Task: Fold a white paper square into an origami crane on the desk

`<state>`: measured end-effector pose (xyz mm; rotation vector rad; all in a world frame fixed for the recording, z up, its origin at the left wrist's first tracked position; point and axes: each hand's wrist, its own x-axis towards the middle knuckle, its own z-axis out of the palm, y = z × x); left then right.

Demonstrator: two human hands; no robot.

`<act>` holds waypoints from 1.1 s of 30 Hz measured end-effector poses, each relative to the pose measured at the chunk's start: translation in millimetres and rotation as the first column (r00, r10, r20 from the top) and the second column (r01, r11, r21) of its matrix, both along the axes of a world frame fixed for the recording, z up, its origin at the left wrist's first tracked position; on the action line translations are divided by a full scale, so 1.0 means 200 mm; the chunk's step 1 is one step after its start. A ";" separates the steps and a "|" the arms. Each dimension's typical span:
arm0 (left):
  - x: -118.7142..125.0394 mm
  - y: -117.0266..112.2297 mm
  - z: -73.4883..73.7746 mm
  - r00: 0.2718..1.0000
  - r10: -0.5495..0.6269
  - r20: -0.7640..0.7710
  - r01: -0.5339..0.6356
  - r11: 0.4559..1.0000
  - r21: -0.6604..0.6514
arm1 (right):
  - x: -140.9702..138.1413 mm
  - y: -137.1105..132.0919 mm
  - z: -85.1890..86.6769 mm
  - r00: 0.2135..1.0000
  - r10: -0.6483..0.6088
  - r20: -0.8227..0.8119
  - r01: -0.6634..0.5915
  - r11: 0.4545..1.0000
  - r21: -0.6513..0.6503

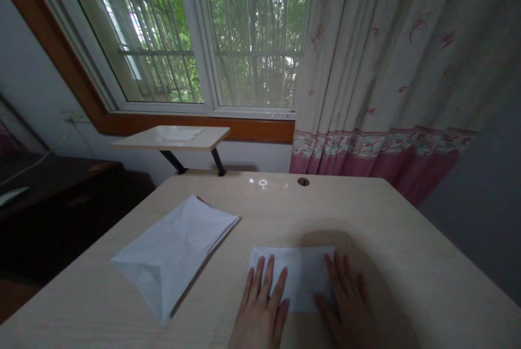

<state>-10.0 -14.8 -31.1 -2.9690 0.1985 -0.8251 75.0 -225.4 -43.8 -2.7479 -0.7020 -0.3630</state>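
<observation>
A white sheet of paper, apparently folded into a rectangle, lies flat on the desk in front of me. My left hand rests on its left part, palm down with the fingers spread. On the right side, my right hand presses flat, its fingertips near the sheet's upper right corner. Both hands touch the paper without gripping it. The lower edge of the sheet is partly hidden by my hands. To the left lies a stack of larger white paper sheets, slightly creased and set at an angle.
The pale wooden desk has a round cable hole near its back edge. A small raised shelf at the back left carries a thin white paper. Behind stand a barred window and a patterned curtain. A dark cabinet is at the left.
</observation>
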 end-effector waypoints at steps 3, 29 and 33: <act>0.00 0.00 0.00 1.000 -0.003 -0.001 0.003 1.000 -0.021 | 0.01 -0.02 -0.01 0.998 0.026 0.053 -0.031 0.995 0.097; -0.03 -0.06 0.15 0.993 0.105 -0.063 -0.122 0.859 -0.497 | -0.08 -0.01 0.10 0.991 -0.130 0.034 0.083 0.791 0.606; -0.03 -0.08 0.18 0.994 0.109 -0.022 -0.099 0.780 -0.617 | -0.06 -0.04 0.13 0.987 -0.087 0.135 -0.002 0.833 0.553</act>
